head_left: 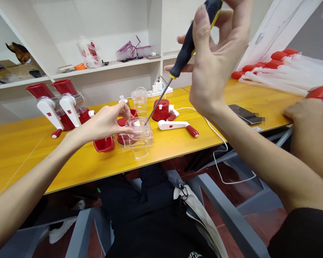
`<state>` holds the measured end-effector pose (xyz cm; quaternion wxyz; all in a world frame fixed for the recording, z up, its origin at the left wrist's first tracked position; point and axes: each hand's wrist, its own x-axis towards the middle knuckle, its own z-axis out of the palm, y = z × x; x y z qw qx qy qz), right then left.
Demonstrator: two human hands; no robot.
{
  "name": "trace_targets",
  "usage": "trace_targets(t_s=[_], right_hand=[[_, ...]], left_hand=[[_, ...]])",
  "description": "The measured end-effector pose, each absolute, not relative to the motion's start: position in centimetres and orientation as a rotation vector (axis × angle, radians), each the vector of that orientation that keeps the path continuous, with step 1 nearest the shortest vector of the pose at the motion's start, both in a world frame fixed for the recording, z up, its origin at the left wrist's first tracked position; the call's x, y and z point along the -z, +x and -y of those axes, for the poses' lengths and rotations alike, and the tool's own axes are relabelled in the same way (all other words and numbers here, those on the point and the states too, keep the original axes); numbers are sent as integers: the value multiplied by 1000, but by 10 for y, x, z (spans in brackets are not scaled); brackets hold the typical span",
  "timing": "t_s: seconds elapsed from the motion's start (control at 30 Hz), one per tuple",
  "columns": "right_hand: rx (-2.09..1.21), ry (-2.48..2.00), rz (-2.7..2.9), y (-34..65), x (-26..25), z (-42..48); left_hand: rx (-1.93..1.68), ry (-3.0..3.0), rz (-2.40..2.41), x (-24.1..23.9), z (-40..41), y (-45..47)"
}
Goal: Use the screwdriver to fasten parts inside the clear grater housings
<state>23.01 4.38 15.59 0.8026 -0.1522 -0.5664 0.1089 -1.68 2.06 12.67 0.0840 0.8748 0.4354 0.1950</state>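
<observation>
My right hand (pixel 215 53) is raised, fingers closed around the dark, yellow-trimmed handle of a screwdriver (pixel 187 46). Its shaft slants down to the left, the tip at the rim of a clear plastic housing (pixel 144 138). Whether the tip touches a screw is too small to tell. Thumb and fingers of my left hand (pixel 114 120) pinch the housing's round collar from the left. Behind it is a red base (pixel 123 139), partly hidden. A red hopper (pixel 104 144) lies to the left, and a white crank handle (pixel 174 124) with a red grip to the right.
Two red-and-white rotary graters (pixel 67 104) stand at the left. Behind are another red base (pixel 161 110), a clear part (pixel 139 100) and a power strip (pixel 161 91). A tablet (pixel 244 114) lies right, near another person's arm (pixel 309 132). A white cable (pixel 218 132) hangs over the edge.
</observation>
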Motion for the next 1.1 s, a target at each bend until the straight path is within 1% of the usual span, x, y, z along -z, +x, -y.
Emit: trace_targets(t_s=[0.13, 0.3, 0.63, 0.7, 0.87, 1.1], right_hand=[[-352, -345, 1142, 235, -148, -65], [-369, -343, 1137, 239, -145, -74], [-54, -415, 1242, 224, -154, -26], [-96, -422, 1239, 225, -154, -30], [-338, -397, 1110, 231, -151, -45], [-331, -327, 1181, 228, -150, -40]], left_hand=[[-621, 2581, -1272, -123, -17, -19], [-648, 2595, -1286, -120, -18, -21], [-681, 2650, -1260, -121, -18, -20], [-685, 2657, -1269, -118, -18, -21], [-668, 2590, -1300, -113, -22, -26], [-671, 2501, -1239, -115, -23, -29]])
